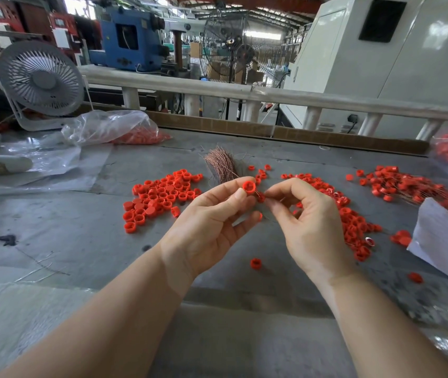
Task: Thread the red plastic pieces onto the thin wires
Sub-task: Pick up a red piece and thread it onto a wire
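A: So, where do the hands sit?

B: Both hover above the grey bench [81, 230], close together near its middle. The left hand [212, 222] pinches a small round red plastic cap [249, 187] between thumb and forefinger, its hollow side turned toward the camera. That grip is closed on the cap, and the other fingers spread loosely below.

A: And the right hand?

B: The right hand [307, 222] has its thumb and forefinger pressed together just beside the cap, its grip closed on a fine copper-coloured wire [258, 192] that is barely visible there. A second small red piece [261, 198] sits between the two hands, touching the fingertips; whether it is already on the wire I cannot tell.

A: Where is the rest of the stock?

B: A loose heap of red plastic caps [160, 196] lies on the bench left of the hands. Another spread of red caps [351, 214] lies right of them, partly hidden by the right hand. Farther right, a pile of red caps with thin wires [408, 186] trailing through it. A single red cap [255, 263] rests between the wrists.

A: The wires?

B: A fanned bundle of thin copper-coloured wires [222, 165] lies just beyond the hands.

A: Anything else?

B: A clear plastic bag with red pieces [113, 129] at the far left, a white desk fan [40, 77] behind it, and a white sheet [446, 238] at the right edge.
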`<state>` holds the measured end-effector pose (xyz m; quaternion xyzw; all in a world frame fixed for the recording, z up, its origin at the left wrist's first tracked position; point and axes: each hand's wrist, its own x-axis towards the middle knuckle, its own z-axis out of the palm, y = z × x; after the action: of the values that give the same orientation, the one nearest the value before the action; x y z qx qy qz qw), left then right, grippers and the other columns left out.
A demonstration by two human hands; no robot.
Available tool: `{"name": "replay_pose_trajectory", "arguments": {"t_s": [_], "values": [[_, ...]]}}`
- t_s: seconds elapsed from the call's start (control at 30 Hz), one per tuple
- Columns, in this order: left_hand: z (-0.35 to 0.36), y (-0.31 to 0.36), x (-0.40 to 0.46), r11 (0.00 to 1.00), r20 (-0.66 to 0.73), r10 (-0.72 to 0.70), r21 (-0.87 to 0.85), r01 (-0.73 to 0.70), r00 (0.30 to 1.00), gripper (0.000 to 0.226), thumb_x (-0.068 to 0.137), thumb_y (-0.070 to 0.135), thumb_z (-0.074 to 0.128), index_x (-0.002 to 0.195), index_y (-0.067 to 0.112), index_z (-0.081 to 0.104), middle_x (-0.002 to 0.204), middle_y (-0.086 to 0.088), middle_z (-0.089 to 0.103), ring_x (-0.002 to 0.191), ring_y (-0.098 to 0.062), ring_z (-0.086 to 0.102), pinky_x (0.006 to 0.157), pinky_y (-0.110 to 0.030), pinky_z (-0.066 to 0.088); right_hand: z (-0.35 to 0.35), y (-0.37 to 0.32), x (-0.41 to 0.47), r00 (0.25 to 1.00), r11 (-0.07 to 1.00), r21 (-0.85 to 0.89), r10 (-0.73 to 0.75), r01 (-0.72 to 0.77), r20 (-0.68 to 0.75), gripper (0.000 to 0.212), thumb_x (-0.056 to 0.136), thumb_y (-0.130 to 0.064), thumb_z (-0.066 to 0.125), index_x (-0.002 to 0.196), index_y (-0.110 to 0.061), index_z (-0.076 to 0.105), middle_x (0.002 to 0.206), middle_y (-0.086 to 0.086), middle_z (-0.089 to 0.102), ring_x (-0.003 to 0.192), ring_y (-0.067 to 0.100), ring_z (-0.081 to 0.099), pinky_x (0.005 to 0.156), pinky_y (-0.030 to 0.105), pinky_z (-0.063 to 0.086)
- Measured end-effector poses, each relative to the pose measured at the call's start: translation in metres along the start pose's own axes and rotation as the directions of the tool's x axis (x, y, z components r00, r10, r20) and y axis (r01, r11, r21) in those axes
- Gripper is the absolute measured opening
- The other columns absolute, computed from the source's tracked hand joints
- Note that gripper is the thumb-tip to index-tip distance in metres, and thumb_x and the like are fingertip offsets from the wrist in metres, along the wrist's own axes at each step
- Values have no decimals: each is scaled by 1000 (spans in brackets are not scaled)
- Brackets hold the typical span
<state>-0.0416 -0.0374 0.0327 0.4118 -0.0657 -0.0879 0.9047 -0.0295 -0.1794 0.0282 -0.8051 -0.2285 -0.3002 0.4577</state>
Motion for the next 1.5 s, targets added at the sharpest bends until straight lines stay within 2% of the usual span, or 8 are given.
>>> {"name": "replay_pose_trajectory", "arguments": {"t_s": [0.37, 0.63, 0.73, 1.17, 1.27, 1.33, 1.4, 1.5], "values": [[2, -4, -2, 1000, 122, -6, 1, 5, 993, 19, 72, 9, 57, 75, 13, 75, 85, -6, 73, 74, -8, 69, 75, -26, 57, 2, 2, 0, 993, 996, 31, 86, -89, 83, 19, 80, 1, 67, 78, -18, 68, 64, -15, 61, 62, -8, 54, 62, 5, 39], [0, -6, 2, 997, 70, 71, -28, -69, 995, 19, 75, 8, 55, 76, 10, 74, 82, -8, 72, 77, -15, 70, 76, -27, 57, 2, 1, 0, 977, 987, 37, 148, -155, 151, 19, 79, -2, 70, 76, -21, 67, 61, -14, 61, 59, -8, 52, 62, 7, 40], [-3, -6, 6, 992, -10, 120, -46, -121, 993, 17, 75, 8, 55, 84, 7, 70, 79, -8, 72, 76, -15, 70, 76, -26, 57, 4, 6, -2, 955, 970, -80, 240, -229, 176, 19, 80, -6, 70, 76, -25, 67, 67, -12, 64, 64, -1, 56, 68, 17, 46], [-9, -9, 10, 987, -223, 130, 118, -105, 966, 16, 90, -1, 50, 90, 4, 65, 72, -2, 71, 72, -11, 69, 76, -24, 57, -15, 21, 5, 900, 766, -477, 403, -431, -167, 21, 86, -3, 57, 90, -19, 70, 89, 3, 70, 88, 26, 61, 81, 36, 47], [-8, -9, 10, 989, -217, 122, 113, -99, 969, 15, 90, -1, 51, 90, 4, 65, 72, -3, 70, 73, -11, 68, 76, -25, 57, -15, 17, 4, 916, 828, -422, 400, -371, -19, 17, 84, -5, 62, 88, -19, 70, 85, -2, 69, 83, 18, 62, 77, 29, 48], [-8, -9, 10, 989, -219, 125, 103, -104, 968, 14, 90, 0, 51, 90, 4, 65, 73, -3, 70, 72, -11, 68, 76, -24, 56, -14, 9, 4, 901, 911, -273, 373, -309, 222, 15, 80, -6, 69, 81, -20, 69, 77, -8, 67, 71, 1, 60, 71, 16, 45], [-8, -8, 10, 989, -219, 128, 94, -110, 967, 14, 90, -1, 50, 91, 4, 64, 73, -3, 70, 71, -11, 69, 75, -23, 56, -12, -1, 4, 816, 947, -125, 318, -295, 483, 12, 76, -6, 73, 79, -18, 71, 71, -10, 67, 62, -8, 56, 63, 5, 40], [-9, -8, 10, 989, -221, 132, 91, -114, 966, 15, 90, -1, 50, 91, 4, 64, 73, -3, 70, 72, -11, 69, 75, -24, 56, -14, -7, 3, 693, 954, -61, 257, -294, 674, 12, 71, -9, 78, 78, -14, 72, 72, -4, 70, 65, -3, 60, 63, 8, 43]]}}
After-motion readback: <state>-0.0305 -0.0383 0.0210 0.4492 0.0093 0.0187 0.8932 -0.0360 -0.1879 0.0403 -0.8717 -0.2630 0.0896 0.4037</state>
